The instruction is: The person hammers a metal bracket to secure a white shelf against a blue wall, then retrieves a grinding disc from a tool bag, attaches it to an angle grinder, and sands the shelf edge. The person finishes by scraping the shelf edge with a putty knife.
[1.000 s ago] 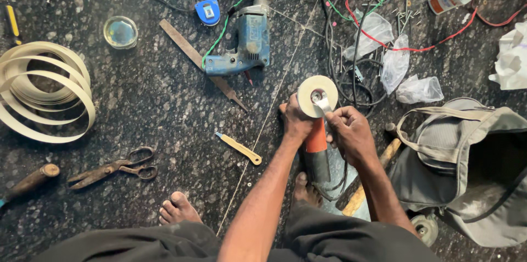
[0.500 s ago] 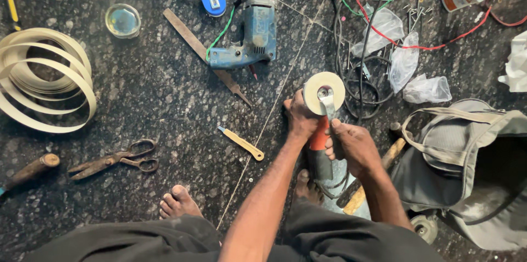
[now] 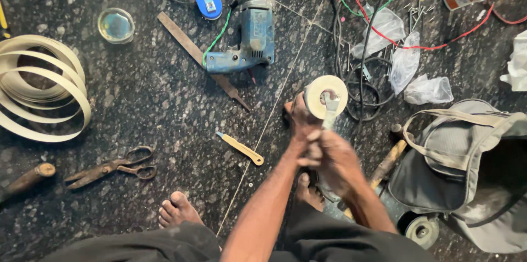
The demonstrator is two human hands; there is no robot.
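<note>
Since a second ago your right hand point(image 3: 335, 160) has slid back toward your body and now shows blurred, while the flat metal spanner point(image 3: 331, 109) it grips has its far end laid on the hub of the round cream-white disc point(image 3: 325, 96). Your left hand point(image 3: 299, 119) sits just left of that disc, fingers closed round the neck of the tool that carries it; most of that tool's body is hidden under your hands.

The disc faces up at you and lies straight ahead of both hands, on the far end of the tool. Its long axis runs from your lap out toward the blue electric drill point(image 3: 246, 42) on the dark speckled stone floor point(image 3: 137, 97). The spanner follows nearly the same line, handle toward you.

Your left hand is the nearer to the disc, touching its rim side; the right reaches it only through the spanner.
</note>
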